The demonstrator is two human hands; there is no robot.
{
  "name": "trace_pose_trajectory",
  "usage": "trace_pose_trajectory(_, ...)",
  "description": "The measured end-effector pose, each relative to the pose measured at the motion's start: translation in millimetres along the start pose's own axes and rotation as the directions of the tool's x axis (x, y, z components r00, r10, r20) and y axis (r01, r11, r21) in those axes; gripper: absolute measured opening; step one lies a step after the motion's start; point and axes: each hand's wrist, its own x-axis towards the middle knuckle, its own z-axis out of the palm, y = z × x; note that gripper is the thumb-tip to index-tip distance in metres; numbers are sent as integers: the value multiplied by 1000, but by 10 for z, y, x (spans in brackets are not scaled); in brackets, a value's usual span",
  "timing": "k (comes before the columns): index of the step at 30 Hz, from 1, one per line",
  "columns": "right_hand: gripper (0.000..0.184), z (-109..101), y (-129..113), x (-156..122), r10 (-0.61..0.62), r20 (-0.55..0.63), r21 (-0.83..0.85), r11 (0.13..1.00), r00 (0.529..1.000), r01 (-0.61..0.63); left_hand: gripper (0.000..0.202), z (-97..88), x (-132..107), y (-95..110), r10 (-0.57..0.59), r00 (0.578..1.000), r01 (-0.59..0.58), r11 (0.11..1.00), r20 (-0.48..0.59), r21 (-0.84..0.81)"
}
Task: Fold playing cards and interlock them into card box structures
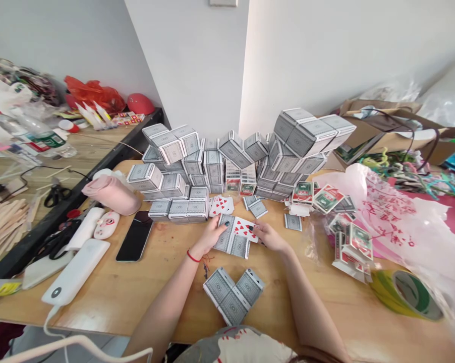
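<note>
My left hand (209, 236) and my right hand (267, 236) meet over a small spread of playing cards (235, 237) on the wooden table (144, 297). Some cards lie grey back up, and one on top shows red hearts. Both hands pinch the cards' edges with curled fingers. A red string circles my left wrist. Three grey-backed decks (233, 293) lie close to me, just below my hands. A face-up fan of heart cards (221, 205) sits beyond my left hand.
A tall pile of grey card decks (235, 156) lines the wall. Boxed packs (348, 242) and a pink-printed plastic bag (394, 217) lie right, with a tape roll (409, 295). A black phone (135, 235), white power bank (76, 272) and pink roll (112, 194) lie left.
</note>
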Motion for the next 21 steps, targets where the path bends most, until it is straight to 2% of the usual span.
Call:
trace_pose_trajectory(8, 24, -17, 23, 13, -5, 43, -64, 998, 999, 8, 30, -17, 23, -24, 96, 995, -100, 985, 34, 138)
trace_pose_trajectory(13, 31, 23, 11, 5, -15, 3, -51, 999, 1000, 15, 29, -15, 46, -45, 62, 996, -69, 991, 68, 112)
trace_pose_trajectory(21, 34, 70, 23, 40, -57, -5, -63, 996, 998, 56, 24, -49, 57, -99, 104, 992, -119, 965, 72, 233)
